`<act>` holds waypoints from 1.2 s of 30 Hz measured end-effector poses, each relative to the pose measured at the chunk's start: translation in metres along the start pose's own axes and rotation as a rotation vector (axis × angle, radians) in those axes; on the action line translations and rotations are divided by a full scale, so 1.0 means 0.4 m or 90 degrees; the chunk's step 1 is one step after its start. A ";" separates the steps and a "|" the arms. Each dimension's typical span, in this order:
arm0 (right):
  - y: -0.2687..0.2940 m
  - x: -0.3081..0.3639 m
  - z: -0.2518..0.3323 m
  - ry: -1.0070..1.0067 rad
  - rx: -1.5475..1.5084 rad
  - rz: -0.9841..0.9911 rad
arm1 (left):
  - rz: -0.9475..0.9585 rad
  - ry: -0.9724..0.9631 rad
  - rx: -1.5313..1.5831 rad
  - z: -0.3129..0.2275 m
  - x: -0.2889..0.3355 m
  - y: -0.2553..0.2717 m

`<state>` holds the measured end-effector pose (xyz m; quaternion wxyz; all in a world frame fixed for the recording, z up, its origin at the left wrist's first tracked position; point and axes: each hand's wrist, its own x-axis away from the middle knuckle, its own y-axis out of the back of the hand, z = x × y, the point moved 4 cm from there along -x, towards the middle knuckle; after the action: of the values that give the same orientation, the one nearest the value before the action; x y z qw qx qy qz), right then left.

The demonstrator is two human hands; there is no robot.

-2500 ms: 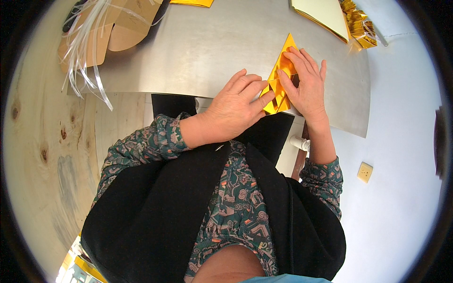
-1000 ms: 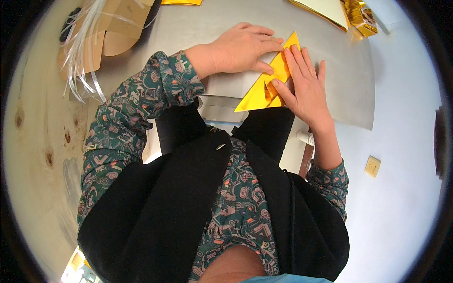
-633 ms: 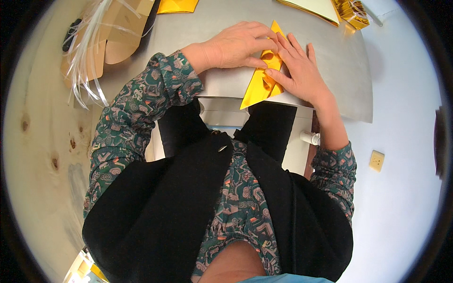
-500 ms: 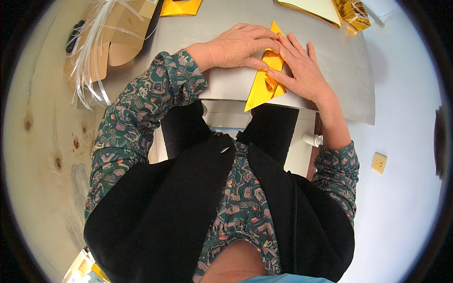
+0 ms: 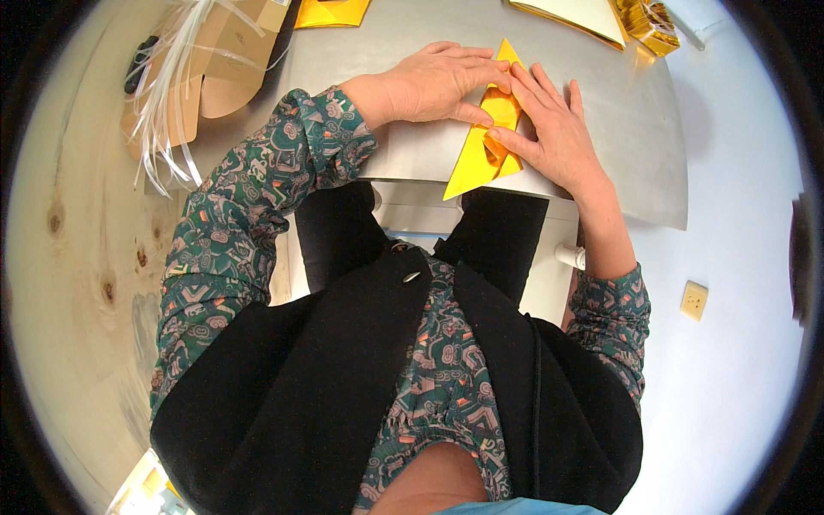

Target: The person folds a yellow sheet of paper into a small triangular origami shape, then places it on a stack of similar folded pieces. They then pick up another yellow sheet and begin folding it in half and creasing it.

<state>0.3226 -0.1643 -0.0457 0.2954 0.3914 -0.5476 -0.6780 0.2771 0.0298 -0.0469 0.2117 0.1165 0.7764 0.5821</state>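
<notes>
Pressing gold paper [image 5: 477, 156] flat: left hand [image 5: 429, 84], right hand [image 5: 554, 133]

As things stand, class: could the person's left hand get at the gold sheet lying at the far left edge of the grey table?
Probably yes. The left hand rests on the folded gold paper, and only bare grey table lies between it and the gold sheet; nothing blocks the way.

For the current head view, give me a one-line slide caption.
Both hands, left hand and right hand, press a folded gold paper triangle flat on a grey metal tabletop.
</notes>
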 end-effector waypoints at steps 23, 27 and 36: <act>0.051 0.224 0.197 -0.017 -0.092 -0.063 | 0.009 -0.014 0.004 0.002 0.003 -0.001; 0.038 0.238 0.210 -0.016 -0.102 -0.120 | -0.010 -0.018 -0.021 -0.005 0.019 0.003; 0.015 0.216 0.183 -0.077 -0.169 -0.275 | -0.023 0.027 -0.004 0.005 0.046 -0.010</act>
<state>0.2152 -0.1999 -0.0508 0.1592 0.4160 -0.3742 -0.8134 0.2618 0.0382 -0.0546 0.2060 0.0897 0.7808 0.5830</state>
